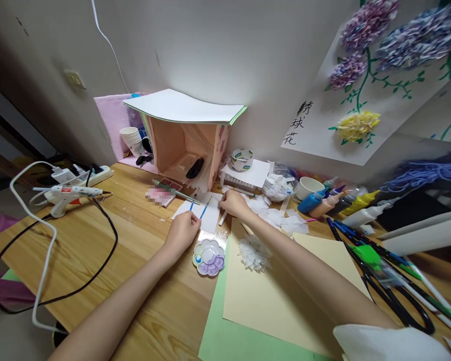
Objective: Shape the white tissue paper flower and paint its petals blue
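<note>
My left hand (184, 225) is closed over the near left part of a white sheet (211, 220), and a thin blue paintbrush (191, 206) sticks out from its fingers. A second blue paintbrush (205, 208) lies on the sheet, just right of those fingers. At the sheet's right side my right hand (233, 203) is closed in a pinch; whatever is between its fingertips is hidden. Below it shows a short white strip (223, 218). Nearer me sits a flower-shaped palette (209, 256) with purple and blue paint. A white ruffled paper flower (254, 253) rests on cream paper (278, 296).
A glue gun (73, 195) with looping cables stands at the left. Behind are an open box (186, 145) topped with paper and a tape roll (242, 159). Paint bottles (311, 200), a white cup (308, 188) and black-handled scissors (402, 301) are at the right.
</note>
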`<state>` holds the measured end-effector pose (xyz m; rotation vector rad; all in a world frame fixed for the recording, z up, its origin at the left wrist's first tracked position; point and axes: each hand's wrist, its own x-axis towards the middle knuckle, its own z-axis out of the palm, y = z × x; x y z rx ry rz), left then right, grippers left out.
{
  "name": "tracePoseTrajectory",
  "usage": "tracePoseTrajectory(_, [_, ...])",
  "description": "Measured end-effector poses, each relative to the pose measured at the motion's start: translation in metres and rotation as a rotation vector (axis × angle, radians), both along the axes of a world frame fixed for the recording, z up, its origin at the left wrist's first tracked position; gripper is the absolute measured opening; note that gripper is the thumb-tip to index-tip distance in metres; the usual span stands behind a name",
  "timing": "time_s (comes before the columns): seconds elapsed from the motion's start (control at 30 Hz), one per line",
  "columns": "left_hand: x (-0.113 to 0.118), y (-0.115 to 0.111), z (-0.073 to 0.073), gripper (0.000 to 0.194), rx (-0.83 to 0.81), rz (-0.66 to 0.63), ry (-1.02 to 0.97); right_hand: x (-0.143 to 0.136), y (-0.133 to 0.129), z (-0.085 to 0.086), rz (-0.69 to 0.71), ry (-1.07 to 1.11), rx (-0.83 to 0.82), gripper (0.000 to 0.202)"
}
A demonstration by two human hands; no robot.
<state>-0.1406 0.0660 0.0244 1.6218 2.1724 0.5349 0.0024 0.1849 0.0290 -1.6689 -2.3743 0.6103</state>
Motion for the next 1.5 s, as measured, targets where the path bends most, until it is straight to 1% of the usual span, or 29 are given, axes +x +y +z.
tracePoseTrajectory(0.17, [0.002,0.0,0.0,0.017,0.011,0.008,0.009,-0.003,-0.003,0.001,0.043,0.091,0.015,0.023])
tracePoseTrajectory(0.3, [0.001,0.0,-0.003,0.016,0.03,-0.011,-0.001,-0.004,-0.007,0.0,0.157,0.173,0.026,0.029])
tracePoseTrajectory(0.4, [0.0,0.001,-0.005,0.016,0.044,-0.02,-0.015,-0.001,-0.012,-0.002,0.256,0.196,0.061,0.035])
tracePoseTrajectory(0.6, [-0.001,0.001,-0.008,0.015,0.056,-0.018,-0.039,0.007,-0.019,-0.007,0.476,0.127,0.121,0.037])
tracePoseTrajectory(0.7, [-0.002,0.002,-0.01,0.016,0.055,-0.02,-0.047,0.007,-0.02,-0.007,0.535,0.057,0.156,0.038])
tracePoseTrajectory(0.8, [-0.003,0.002,-0.01,0.016,0.056,-0.019,-0.057,0.004,-0.02,-0.005,0.531,-0.017,0.195,0.037])
tracePoseTrajectory(0.9, [-0.003,0.002,-0.008,0.016,0.051,-0.025,-0.046,0.0,-0.022,-0.003,0.484,-0.081,0.229,0.037])
tracePoseTrajectory(1.07, [-0.002,0.001,-0.006,0.019,0.032,-0.027,-0.042,-0.003,-0.024,-0.006,0.422,-0.153,0.244,0.037])
tracePoseTrajectory(1.3, [-0.001,0.003,-0.006,0.021,0.001,0.026,-0.052,-0.003,-0.026,-0.009,0.417,-0.174,0.235,0.04])
tracePoseTrajectory(1.5, [0.001,0.002,-0.007,0.016,0.031,0.066,-0.074,-0.007,-0.033,-0.008,0.323,-0.155,0.224,0.04])
